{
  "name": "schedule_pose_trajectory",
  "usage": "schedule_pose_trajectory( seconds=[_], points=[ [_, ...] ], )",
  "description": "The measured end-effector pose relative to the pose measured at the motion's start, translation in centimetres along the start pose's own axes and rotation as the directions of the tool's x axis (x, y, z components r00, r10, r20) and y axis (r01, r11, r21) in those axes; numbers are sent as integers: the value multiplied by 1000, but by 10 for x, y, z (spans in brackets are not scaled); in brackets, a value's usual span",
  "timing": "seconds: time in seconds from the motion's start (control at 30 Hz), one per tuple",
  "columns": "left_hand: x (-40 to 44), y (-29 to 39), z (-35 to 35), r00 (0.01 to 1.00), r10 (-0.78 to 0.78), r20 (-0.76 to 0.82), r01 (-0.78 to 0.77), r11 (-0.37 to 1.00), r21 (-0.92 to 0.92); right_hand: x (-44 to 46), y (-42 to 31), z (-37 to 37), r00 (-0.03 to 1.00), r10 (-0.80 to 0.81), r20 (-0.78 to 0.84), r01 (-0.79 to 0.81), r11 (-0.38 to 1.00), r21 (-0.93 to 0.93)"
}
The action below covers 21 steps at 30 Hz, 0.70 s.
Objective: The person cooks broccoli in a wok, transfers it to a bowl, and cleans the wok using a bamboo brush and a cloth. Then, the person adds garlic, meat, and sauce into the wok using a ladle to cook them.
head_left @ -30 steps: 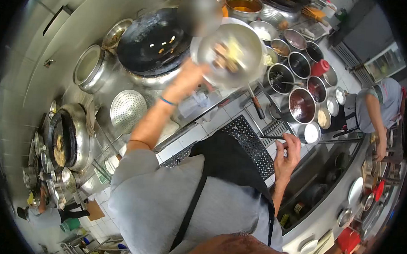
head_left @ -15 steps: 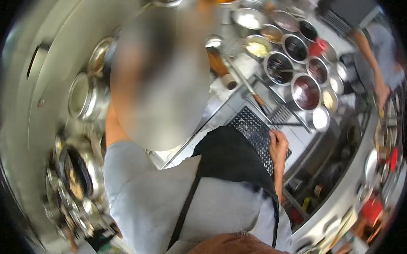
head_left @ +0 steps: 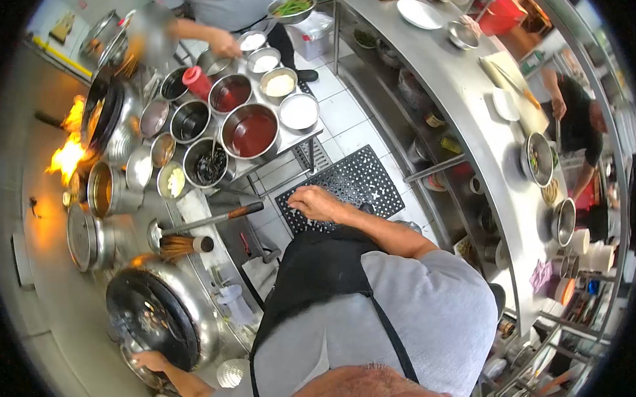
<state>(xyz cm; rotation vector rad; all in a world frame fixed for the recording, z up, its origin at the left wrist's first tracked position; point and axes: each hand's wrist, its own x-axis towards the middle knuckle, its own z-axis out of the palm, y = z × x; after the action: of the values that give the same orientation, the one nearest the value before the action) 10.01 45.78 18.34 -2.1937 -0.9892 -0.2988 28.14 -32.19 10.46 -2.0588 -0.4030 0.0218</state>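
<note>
At the lower left, my left hand (head_left: 151, 361) is closed at the near edge of a black wok (head_left: 131, 300), with a grey piece beside the fingers that I cannot identify. Small bits of food lie in the wok. My right hand (head_left: 318, 202) hangs over the floor mat in front of the apron, its fingers curled and nothing visible in them. Between the hands, a ladle (head_left: 212, 221) with a wooden grip rests across the counter edge. Just below it lies a bundled bamboo brush (head_left: 183, 246).
Flames (head_left: 69, 148) rise beside another wok (head_left: 111, 118) at the left. Sauce pots, including a large red-brown one (head_left: 251, 132), crowd a stand. A co-worker's arm (head_left: 204, 35) reaches over there. A long steel counter (head_left: 468, 109) curves along the right, with another person behind it.
The view has swung round, bringing the near wok, flames and right counter into clear sight. My left hand, not clearly visible before, now shows at the wok. My right hand stays curled over the mat.
</note>
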Motion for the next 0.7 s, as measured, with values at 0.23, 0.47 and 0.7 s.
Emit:
schedule_pose_trajectory(
  seconds=[0.23,0.47,0.7],
  points=[
    [-11,-2,-10,950,-287,122,303,941,-150,-12,15,-9,999,34,1,-34,999,8],
    [-29,8,-53,915,-386,117,400,829,-392,-26,43,-27,1000,25,-19,-24,999,46],
    [-41,95,-226,929,-301,216,289,223,-931,-36,52,-41,988,154,9,-151,952,265]
  ],
)
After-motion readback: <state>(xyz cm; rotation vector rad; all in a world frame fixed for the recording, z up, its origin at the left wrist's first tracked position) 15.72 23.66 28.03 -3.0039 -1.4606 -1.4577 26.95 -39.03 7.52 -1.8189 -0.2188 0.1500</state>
